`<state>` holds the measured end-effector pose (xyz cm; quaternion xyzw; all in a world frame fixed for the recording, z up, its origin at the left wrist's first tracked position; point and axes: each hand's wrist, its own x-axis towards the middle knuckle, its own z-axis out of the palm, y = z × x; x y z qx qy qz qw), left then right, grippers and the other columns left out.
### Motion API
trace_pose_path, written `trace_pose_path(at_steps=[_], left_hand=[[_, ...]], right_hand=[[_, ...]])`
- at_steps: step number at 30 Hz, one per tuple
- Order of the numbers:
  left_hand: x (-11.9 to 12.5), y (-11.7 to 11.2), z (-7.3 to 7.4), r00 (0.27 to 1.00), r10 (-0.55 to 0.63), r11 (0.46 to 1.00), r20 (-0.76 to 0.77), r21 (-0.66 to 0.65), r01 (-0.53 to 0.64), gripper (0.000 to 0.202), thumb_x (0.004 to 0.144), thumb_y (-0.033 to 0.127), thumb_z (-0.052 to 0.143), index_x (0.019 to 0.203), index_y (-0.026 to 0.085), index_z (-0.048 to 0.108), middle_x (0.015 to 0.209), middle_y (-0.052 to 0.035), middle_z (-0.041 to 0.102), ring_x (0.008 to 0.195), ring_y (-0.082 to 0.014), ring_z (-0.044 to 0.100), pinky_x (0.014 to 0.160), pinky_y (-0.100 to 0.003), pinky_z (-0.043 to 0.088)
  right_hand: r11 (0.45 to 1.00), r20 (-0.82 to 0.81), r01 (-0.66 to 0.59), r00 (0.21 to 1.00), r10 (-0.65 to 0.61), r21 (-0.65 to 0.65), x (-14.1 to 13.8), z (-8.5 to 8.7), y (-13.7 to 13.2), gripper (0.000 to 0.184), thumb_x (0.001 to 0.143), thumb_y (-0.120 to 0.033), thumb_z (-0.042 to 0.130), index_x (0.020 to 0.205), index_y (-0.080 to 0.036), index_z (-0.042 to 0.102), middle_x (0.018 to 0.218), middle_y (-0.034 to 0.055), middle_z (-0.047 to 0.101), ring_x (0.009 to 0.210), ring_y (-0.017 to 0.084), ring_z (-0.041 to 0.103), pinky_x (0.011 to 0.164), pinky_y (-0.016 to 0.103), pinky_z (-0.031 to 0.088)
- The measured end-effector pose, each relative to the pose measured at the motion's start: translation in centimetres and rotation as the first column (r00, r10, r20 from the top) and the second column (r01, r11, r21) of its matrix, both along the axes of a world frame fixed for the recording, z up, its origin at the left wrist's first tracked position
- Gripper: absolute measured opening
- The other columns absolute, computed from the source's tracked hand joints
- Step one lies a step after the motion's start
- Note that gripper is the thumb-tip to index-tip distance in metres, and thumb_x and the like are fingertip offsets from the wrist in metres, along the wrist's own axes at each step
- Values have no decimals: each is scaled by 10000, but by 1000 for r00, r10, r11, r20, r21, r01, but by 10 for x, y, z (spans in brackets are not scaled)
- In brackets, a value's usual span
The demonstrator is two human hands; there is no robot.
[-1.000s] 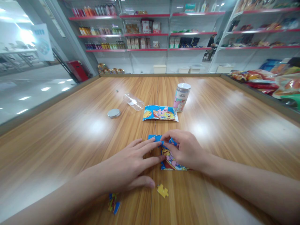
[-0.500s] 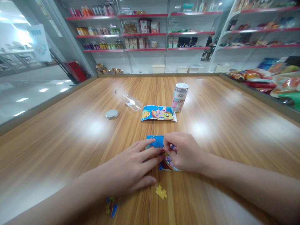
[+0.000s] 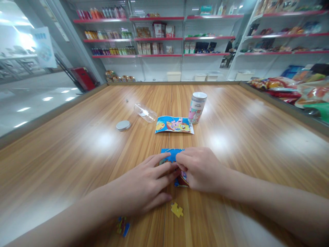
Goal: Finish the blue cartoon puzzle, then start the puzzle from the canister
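Observation:
A partly joined jigsaw puzzle (image 3: 172, 156), blue with cartoon parts, lies flat on the wooden table under both hands. My left hand (image 3: 146, 183) rests with its fingers spread, their tips on the puzzle's left and middle part. My right hand (image 3: 204, 168) is closed, fingers curled down against the puzzle's middle. Whatever its fingertips pinch is hidden, as is the puzzle's right side. One yellow puzzle piece (image 3: 177, 209) lies loose just below the hands. Several loose puzzle pieces (image 3: 122, 226) sit near my left forearm, some blue, some yellow.
Beyond the puzzle lies a cartoon picture sheet (image 3: 174, 125), with a lidded can (image 3: 197, 108) upright at its right end. To the left are a clear plastic jar (image 3: 145, 113) on its side and a silver lid (image 3: 123, 125). Bagged goods (image 3: 280, 85) lie past the table's right edge.
My right hand has shifted slightly left and turned, covering more of the puzzle's lower right. My left hand has barely moved. The loose pieces lie as before.

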<state>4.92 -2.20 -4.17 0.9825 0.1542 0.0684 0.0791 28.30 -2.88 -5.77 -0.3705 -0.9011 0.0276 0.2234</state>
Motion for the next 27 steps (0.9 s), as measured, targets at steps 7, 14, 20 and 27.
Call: trace_pose_path(at_steps=[7,14,20,27], left_hand=[[2,-2,0,1000,16,1000,3,9,-16,457,950,323,628,1361,136,562,1361,-137,560,1462,-347,329,1226,-522,357],[-12,10,0,999,36,998,13,54,-37,561,949,538,605,1403,214,543,1424,-180,501,1366,-375,449,1100,-582,450],[-13,9,6,1000,10,1000,-18,-21,-11,555,934,599,588,1369,253,588,1389,-163,522,1300,-365,507,1062,-567,480],[-10,5,8,1000,16,1000,-16,11,-16,562,928,583,609,1366,231,587,1378,-168,532,1305,-371,500,1061,-569,472]], right_hand=[[999,6,-38,999,38,39,1,-2,1,95,777,-163,585,758,-204,502,709,-7,615,603,146,492,547,309,233],[999,-54,-34,998,34,10,2,0,1,110,744,-165,589,728,-204,488,663,-24,573,578,130,450,538,294,210],[998,-121,-37,992,31,-49,4,-1,6,124,706,-167,576,684,-201,459,604,-41,497,539,111,368,527,278,190],[991,-130,-115,986,106,-69,6,1,11,142,654,-149,571,686,-205,445,615,-46,514,553,110,383,522,269,198]])
